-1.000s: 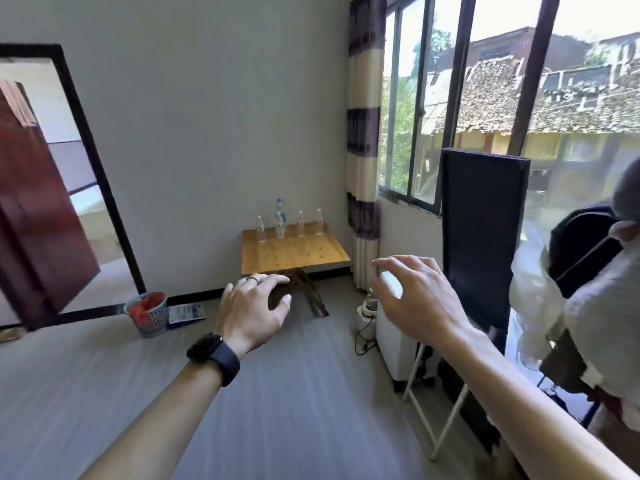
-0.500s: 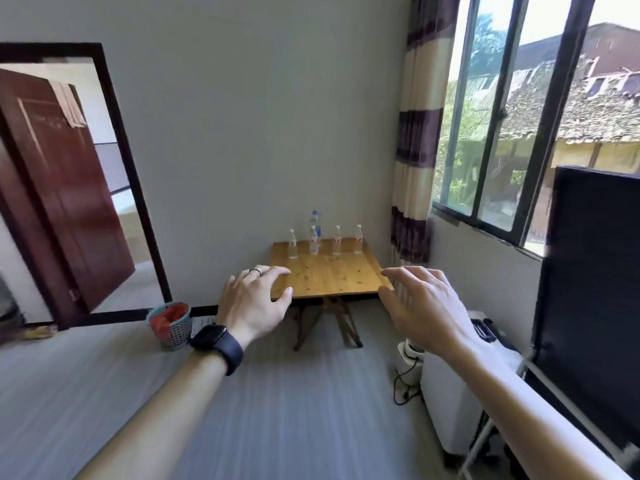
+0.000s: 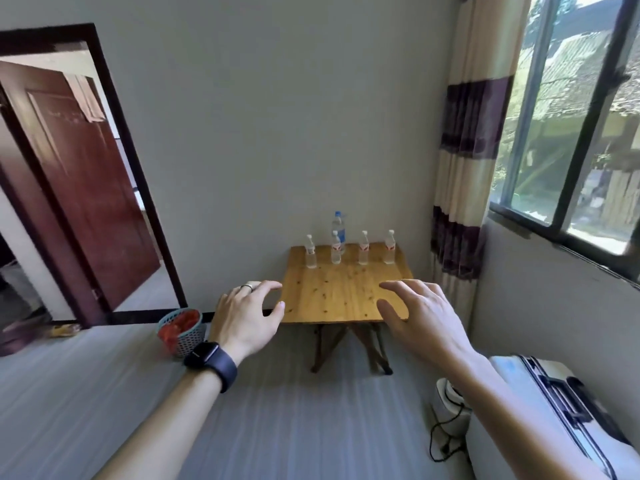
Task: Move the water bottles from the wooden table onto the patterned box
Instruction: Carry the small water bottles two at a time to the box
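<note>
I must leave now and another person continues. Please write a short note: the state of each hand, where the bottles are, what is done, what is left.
Left hand: open, empty, raised in front of the wooden table.
Right hand: open, empty, raised too.
Bottles: four small bottles in a row, one taller bottle behind them, all upright on the table.
Done: nothing moved.
Left: all five bottles. The patterned box is not in view.
</note>
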`<state>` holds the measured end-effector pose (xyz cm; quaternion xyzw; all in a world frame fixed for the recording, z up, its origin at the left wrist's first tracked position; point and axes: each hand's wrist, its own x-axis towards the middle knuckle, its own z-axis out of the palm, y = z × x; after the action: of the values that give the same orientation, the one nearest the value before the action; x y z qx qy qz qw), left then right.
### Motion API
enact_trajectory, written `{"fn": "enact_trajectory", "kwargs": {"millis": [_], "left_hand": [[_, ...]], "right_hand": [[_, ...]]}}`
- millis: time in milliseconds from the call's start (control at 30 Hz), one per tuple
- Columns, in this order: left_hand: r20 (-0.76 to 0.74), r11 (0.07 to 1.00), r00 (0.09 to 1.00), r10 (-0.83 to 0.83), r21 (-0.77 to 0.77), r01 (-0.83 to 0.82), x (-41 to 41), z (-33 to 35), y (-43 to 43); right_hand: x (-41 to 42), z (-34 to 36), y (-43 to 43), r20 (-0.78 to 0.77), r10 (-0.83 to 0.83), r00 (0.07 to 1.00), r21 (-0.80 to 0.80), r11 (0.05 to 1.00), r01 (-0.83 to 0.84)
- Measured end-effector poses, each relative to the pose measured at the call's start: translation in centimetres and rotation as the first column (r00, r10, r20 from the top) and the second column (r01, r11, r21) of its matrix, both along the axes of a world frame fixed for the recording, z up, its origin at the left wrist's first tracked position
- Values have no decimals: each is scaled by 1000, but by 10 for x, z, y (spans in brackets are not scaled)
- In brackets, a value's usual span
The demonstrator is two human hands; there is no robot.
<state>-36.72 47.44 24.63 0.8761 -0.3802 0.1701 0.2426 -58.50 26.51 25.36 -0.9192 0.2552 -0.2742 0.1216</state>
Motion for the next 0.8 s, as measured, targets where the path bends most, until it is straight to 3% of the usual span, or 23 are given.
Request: {"fn": "enact_trajectory", "kwargs": {"millis": [267,800], "left_hand": [[-98,999,995,27,20,-26,116,-31,-88],[-337,992,941,-42,100,80,376,-99,-268]], "right_hand": [[121,-29,-97,-43,47,998,73,996,-44],[365,-89,-264,-161,-64,985,140,986,87]]}}
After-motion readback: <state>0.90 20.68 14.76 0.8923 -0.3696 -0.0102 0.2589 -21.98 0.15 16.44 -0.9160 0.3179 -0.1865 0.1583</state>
